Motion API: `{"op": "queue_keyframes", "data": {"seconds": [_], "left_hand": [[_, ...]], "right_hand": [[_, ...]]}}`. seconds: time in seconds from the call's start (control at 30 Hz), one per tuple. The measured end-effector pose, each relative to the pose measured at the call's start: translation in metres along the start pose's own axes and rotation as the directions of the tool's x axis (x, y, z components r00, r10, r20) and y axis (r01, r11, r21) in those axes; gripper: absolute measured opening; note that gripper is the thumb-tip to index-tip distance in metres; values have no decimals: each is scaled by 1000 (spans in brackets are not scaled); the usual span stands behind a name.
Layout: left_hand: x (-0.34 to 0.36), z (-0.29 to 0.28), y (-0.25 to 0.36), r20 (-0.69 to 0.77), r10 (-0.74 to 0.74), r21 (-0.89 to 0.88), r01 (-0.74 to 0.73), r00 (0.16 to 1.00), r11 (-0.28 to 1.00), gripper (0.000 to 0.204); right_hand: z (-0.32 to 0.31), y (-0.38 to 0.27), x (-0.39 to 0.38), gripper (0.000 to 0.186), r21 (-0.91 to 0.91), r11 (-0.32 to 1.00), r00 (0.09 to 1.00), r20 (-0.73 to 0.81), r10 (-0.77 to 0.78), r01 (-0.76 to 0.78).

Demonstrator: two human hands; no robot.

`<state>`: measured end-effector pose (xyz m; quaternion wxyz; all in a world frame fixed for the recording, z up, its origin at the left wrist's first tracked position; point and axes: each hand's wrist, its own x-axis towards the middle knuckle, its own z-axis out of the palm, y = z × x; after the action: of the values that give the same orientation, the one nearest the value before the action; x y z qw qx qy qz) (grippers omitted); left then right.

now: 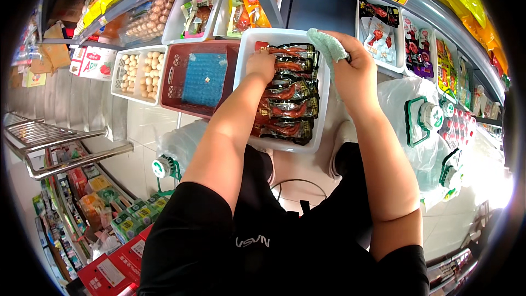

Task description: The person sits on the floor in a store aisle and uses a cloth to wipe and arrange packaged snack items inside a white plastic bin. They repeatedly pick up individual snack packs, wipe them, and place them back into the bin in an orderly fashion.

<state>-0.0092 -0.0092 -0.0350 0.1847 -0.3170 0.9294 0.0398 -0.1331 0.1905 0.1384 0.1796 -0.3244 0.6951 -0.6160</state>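
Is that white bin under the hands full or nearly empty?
Mostly full: the white bin holds a row of dark snack packets running nearly end to end.

A grey shelf (307, 8) curves across the top, and several bins sit side by side on it. A white tray (323, 93) sticks out over its front edge, packed with a row of dark meat packets (290, 96). Just left stands a red basket (175, 85) lined with blue bubble wrap (204, 79), then a white bin of eggs (137, 74). Behind are two white snack bins (189, 13). To the right, more white bins (392, 35) hold red packets.
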Motion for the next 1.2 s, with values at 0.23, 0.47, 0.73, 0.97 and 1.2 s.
{"op": "queue_keyframes", "data": {"seconds": [0.23, 0.47, 0.73, 0.97, 1.2], "left_hand": [[-43, -72, -10, 95, -2, -500, 49, 995, 864, 38], [-177, -148, 31, -20, 201, -985, 15, 979, -170, 47], [-218, -139, 51, -134, 10, -968, -128, 991, -213, 34], [-210, -139, 29, -117, 249, -988, -87, 961, -128, 43], [-199, -140, 20, -168, 3, -859, -145, 986, -490, 56]], "right_hand": [[3, 1, -5, 51, -77, 995, 998, 23, -61, 63], [16, -23, -36, 55, -135, 750, 750, 287, -596, 648], [0, -42, -59, 52, 13, 778, 682, 472, -559, 628], [1, -26, -28, 45, -424, 620, 740, 221, -636, 660], [4, 16, 11, 31, 448, 824, 902, -84, 424, -346]]}}
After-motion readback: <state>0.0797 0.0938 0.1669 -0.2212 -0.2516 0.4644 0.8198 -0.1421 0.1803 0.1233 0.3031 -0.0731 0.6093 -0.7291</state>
